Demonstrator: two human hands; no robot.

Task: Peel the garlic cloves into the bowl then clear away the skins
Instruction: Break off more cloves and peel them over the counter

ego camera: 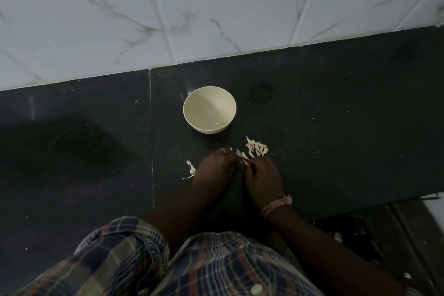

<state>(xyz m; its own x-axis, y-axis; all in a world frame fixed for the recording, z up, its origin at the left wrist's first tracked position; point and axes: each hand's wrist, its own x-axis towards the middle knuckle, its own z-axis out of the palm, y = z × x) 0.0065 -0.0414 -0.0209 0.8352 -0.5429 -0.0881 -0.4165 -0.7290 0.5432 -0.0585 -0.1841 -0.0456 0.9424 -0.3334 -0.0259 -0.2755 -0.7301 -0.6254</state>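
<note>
Barely underway, we work a garlic clove [244, 162] pinched between our left hand [215, 167] and right hand [263, 179] on the dark tabletop [336, 127]; the bowl [209, 109] looks empty, unpeeled cloves [256, 148] beside it, skins [191, 169] uncleared.

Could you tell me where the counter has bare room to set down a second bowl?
Bare counter lies right of the bowl, and left of it toward the seam. It is crowded in front of the bowl: cloves, skins, both hands.
</note>
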